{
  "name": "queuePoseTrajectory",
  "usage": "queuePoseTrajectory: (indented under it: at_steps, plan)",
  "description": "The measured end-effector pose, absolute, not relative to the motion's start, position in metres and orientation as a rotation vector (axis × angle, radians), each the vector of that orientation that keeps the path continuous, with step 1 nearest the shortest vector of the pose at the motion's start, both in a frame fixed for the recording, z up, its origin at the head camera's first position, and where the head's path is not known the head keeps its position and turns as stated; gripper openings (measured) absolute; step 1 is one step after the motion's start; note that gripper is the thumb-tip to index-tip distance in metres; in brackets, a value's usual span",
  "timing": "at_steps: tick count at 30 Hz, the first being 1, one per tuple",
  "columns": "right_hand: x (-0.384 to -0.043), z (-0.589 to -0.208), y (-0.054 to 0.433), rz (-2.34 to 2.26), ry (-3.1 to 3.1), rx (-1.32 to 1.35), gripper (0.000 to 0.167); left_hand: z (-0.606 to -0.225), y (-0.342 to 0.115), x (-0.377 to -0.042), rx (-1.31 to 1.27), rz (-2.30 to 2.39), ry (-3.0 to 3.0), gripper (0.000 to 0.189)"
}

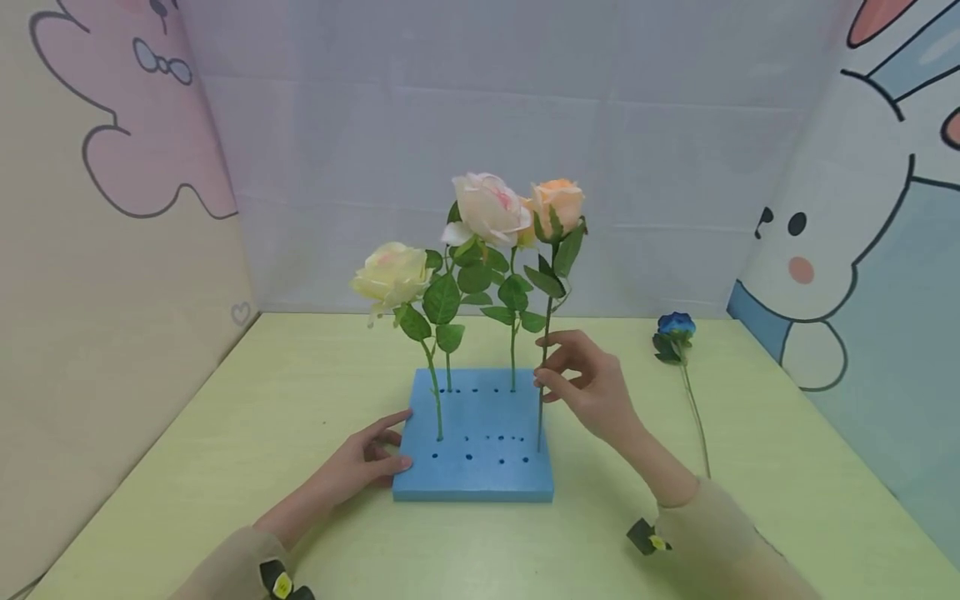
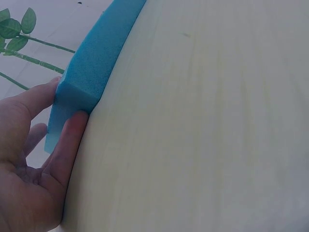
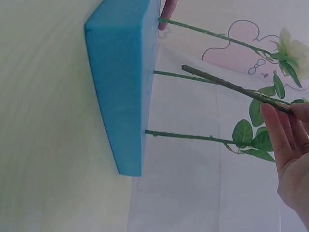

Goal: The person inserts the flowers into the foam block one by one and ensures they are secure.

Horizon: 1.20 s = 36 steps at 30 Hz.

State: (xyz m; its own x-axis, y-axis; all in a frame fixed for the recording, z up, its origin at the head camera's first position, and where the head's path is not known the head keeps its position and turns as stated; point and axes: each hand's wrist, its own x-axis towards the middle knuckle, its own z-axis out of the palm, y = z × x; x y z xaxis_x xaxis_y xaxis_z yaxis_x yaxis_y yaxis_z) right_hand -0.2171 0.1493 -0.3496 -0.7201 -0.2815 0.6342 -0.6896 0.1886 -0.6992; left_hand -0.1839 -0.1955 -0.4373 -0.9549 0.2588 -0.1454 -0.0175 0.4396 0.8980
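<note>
My right hand (image 1: 588, 385) pinches the dark stem of a peach rose (image 1: 558, 208) between thumb and fingers, above the right edge of a blue foam block (image 1: 472, 483). In the right wrist view the stem's cut end (image 3: 188, 68) hangs free, apart from the block's holed face. My left hand (image 1: 360, 462) touches the block's left edge with fairly straight fingers; the left wrist view shows fingertips against its side (image 2: 91, 67). Standing in the block are a pale yellow rose (image 1: 393, 277), a pink-white rose (image 1: 487, 208) and another yellowish rose (image 1: 527, 225), partly hidden.
A blue rose (image 1: 677, 327) lies on the pale table (image 1: 315, 375) at the right, its long stem running toward my right sleeve. Several holes dot the block's top. A light cloth (image 1: 337, 150) hangs behind, with cartoon-printed panels at both sides.
</note>
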Motion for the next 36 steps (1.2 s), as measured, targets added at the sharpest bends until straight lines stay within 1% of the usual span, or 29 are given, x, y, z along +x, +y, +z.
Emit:
queuePoseTrajectory:
  at_steps: [8, 17, 36]
  plan:
    - [-0.218, -0.356, 0.120, 1.567, -1.961, 0.959, 0.032, -0.439, -0.197, -0.185, 0.229, 1.528, 2.429, 0.077]
    - [-0.224, -0.356, 0.100, 1.538, -1.977, 0.966, 0.030, -0.440, -0.199, -0.186, 0.249, 1.543, 2.405, 0.078]
    - [-0.227, -0.363, 0.091, 1.389, -2.132, 0.936, 0.028, -0.443, -0.199, -0.187, 0.253, 1.544, 2.406, 0.077]
